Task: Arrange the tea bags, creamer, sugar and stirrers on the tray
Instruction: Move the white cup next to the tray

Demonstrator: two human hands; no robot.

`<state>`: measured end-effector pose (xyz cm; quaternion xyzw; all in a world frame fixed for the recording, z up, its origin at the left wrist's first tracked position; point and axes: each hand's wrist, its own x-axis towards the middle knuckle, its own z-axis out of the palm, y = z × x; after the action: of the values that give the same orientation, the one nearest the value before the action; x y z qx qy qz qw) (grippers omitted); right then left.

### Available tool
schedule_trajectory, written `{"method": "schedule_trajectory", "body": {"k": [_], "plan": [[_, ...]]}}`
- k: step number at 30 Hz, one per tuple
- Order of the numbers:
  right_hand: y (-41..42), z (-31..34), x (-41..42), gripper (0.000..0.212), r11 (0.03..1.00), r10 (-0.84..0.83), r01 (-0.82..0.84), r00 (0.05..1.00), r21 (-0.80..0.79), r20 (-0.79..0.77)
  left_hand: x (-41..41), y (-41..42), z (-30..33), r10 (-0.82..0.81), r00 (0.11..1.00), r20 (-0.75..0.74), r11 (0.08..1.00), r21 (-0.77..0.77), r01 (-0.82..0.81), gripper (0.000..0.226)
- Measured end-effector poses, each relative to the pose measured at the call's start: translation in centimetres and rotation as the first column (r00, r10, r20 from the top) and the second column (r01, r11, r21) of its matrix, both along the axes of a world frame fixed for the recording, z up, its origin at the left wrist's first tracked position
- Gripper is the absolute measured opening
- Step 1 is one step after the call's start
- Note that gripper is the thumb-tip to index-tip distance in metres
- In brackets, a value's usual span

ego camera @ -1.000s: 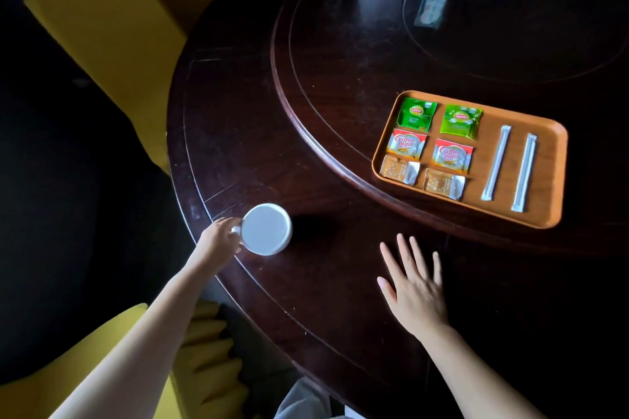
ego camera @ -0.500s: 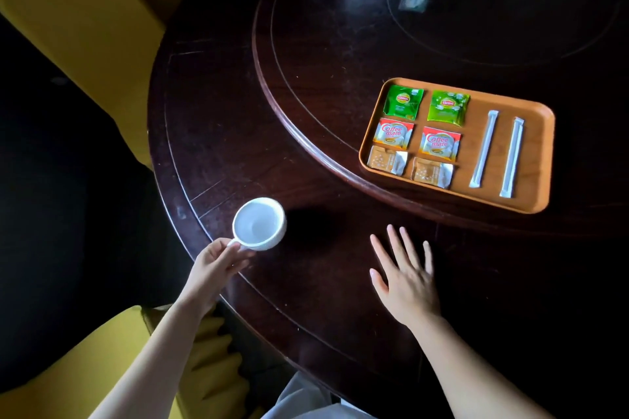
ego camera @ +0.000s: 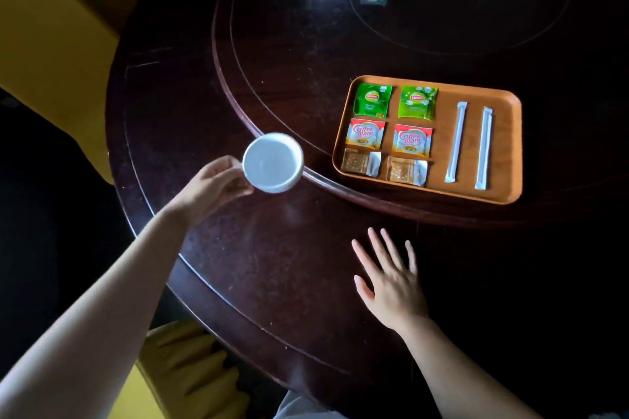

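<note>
From the head view, the sorting looks finished: the tray (ego camera: pixel 510 146) near the table's (ego camera: pixel 272 282) right side holds two green tea bags (ego camera: pixel 372 100) along its far edge, two creamer sachets (ego camera: pixel 366 133) below them, two sugar packets (ego camera: pixel 360 163) at its near edge, and two stirrers (ego camera: pixel 456 142) side by side toward its right end. The left hand (ego camera: pixel 212 189) pinches the handle of a white cup (ego camera: pixel 273 161), held beside the tray's left edge; I'd guess setting it down comes next, gently, clear of the raised inner ring. The right hand (ego camera: pixel 391 286) lies flat, fingers spread, near the table's near edge.
</note>
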<state>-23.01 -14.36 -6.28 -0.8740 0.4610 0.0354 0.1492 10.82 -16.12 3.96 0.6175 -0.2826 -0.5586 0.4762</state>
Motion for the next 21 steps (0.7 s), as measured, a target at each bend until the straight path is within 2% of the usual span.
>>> {"method": "schedule_trajectory", "body": {"k": [5,9,21], "plan": [[0.0,-0.3,0.0,0.061,1.0,0.0,0.001,0.999,-0.016,0.035,0.5,-6.9,1.0,-0.172,0.985,-0.018,0.985,0.013,0.172,0.026],[0.1,-0.5,-0.1,0.062,1.0,-0.007,0.008,0.998,-0.023,0.06,0.8,-10.4,0.5,-0.284,0.959,0.012,0.958,0.05,0.284,0.033],[0.0,-0.7,-0.2,0.064,0.999,-0.01,0.013,0.998,-0.032,0.066,1.8,-15.3,0.4,-0.427,0.901,0.076,0.901,0.125,0.416,0.03]]}}
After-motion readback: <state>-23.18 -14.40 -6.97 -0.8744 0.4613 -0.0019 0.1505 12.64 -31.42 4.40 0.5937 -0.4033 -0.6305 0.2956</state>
